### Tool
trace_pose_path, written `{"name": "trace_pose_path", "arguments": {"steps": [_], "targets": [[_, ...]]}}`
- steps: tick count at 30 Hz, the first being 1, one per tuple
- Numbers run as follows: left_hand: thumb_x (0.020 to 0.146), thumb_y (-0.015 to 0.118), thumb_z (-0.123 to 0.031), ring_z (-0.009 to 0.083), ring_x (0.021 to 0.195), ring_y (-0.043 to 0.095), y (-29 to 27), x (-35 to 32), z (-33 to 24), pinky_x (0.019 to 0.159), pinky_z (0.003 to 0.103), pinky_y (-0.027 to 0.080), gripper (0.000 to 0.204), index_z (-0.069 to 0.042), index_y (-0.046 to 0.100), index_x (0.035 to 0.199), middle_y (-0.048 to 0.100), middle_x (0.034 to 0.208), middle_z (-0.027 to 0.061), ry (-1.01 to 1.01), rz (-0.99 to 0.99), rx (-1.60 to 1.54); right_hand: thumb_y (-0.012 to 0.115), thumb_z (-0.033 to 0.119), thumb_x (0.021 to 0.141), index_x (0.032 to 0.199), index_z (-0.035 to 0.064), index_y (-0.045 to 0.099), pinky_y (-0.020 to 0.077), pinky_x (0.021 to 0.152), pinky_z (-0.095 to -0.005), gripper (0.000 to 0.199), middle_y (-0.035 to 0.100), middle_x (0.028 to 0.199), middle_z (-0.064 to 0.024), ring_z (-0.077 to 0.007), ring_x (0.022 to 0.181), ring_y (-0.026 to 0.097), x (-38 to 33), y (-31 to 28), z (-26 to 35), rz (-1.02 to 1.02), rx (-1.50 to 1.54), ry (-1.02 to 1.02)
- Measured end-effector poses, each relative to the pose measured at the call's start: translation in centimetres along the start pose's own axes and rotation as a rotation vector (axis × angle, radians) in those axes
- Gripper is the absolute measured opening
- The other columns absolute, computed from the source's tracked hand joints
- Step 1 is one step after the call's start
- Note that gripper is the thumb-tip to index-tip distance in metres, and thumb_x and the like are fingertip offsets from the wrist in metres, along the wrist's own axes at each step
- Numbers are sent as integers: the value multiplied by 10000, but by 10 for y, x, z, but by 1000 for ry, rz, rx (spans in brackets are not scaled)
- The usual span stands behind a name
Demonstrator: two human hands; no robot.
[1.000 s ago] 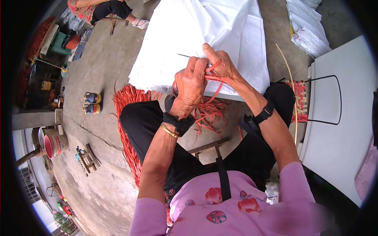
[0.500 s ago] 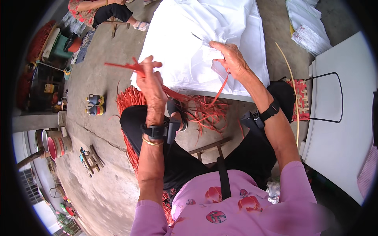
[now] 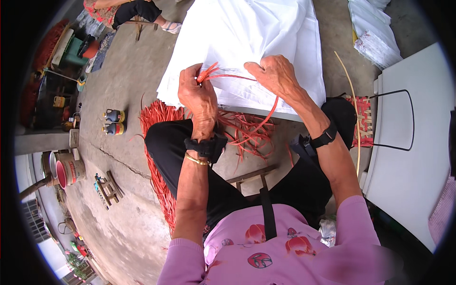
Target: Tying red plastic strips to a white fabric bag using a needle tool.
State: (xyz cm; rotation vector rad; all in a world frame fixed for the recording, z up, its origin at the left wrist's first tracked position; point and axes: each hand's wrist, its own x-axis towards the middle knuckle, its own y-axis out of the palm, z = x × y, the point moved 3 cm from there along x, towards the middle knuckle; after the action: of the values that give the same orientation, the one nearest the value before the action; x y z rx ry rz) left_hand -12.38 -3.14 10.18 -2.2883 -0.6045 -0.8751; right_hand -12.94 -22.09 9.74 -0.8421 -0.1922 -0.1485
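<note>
My left hand (image 3: 197, 97) is closed round a small bunch of red strips (image 3: 207, 72), whose ends stick out past the thumb and forefinger. One red strip (image 3: 235, 76) runs from that bunch across to my right hand (image 3: 276, 77). The right hand is closed on this strip, and a length of it loops down below the palm. Both hands are over the near part of a stack of white woven sacks (image 3: 247, 33), which lies on a low table. Whether the right fingers also touch the sack cloth cannot be made out.
A heap of loose red strips (image 3: 161, 142) lies by my left knee, with more under the table edge. To the right are a white cabinet (image 3: 408, 137) and a woven red seat (image 3: 363, 121). Two dark jugs (image 3: 114, 122) and buckets (image 3: 71, 172) stand left. A person (image 3: 135, 13) sits far left.
My right hand has let go of the gathered white cloth, which now lies flatter. My left hand has moved right with the red strips, and one strip now stretches between both hands.
</note>
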Motion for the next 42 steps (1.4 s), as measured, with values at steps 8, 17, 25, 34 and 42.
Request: {"name": "trace_pose_path", "arguments": {"steps": [8, 17, 25, 34, 42], "targets": [[751, 592, 22, 178, 591, 560, 29, -26, -54, 528, 308, 456, 181, -44, 614, 919, 598, 754, 90, 59, 233, -229, 445, 687, 781, 542, -7, 569, 406, 559, -336, 744, 500, 495, -80, -174, 546, 480, 8, 7, -5, 161, 660, 208], [862, 551, -152, 57, 595, 452, 10, -56, -33, 511, 204, 375, 380, -17, 446, 1201, 595, 960, 86, -474, 205, -579, 631, 478, 753, 508, 43, 536, 338, 496, -274, 508, 446, 514, 17, -86, 524, 407, 10, 9, -7, 134, 639, 247], [821, 518, -33, 84, 632, 451, 54, -60, 29, 573, 240, 391, 118, 32, 607, 864, 536, 699, -16, -704, 96, -558, 606, 428, 725, 457, -45, 480, 384, 431, -389, 558, 420, 388, -164, -257, 379, 451, 0, -10, 3, -46, 38, 52], [813, 542, 8, 97, 671, 519, 45, -54, 24, 610, 235, 424, 156, 54, 621, 939, 585, 740, 7, -929, -87, -760, 610, 440, 757, 441, -27, 511, 381, 416, -394, 572, 428, 381, -161, -288, 360, 448, -7, 2, 5, -65, -326, -155], [797, 596, -19, 89, 663, 514, 37, -35, -43, 638, 247, 449, 110, 14, 644, 891, 598, 717, 19, -440, 306, -517, 535, 302, 859, 877, 155, 637, 466, 425, -416, 179, 522, 529, -123, -288, 448, 539, -2, 13, -5, -130, -147, -393]]}}
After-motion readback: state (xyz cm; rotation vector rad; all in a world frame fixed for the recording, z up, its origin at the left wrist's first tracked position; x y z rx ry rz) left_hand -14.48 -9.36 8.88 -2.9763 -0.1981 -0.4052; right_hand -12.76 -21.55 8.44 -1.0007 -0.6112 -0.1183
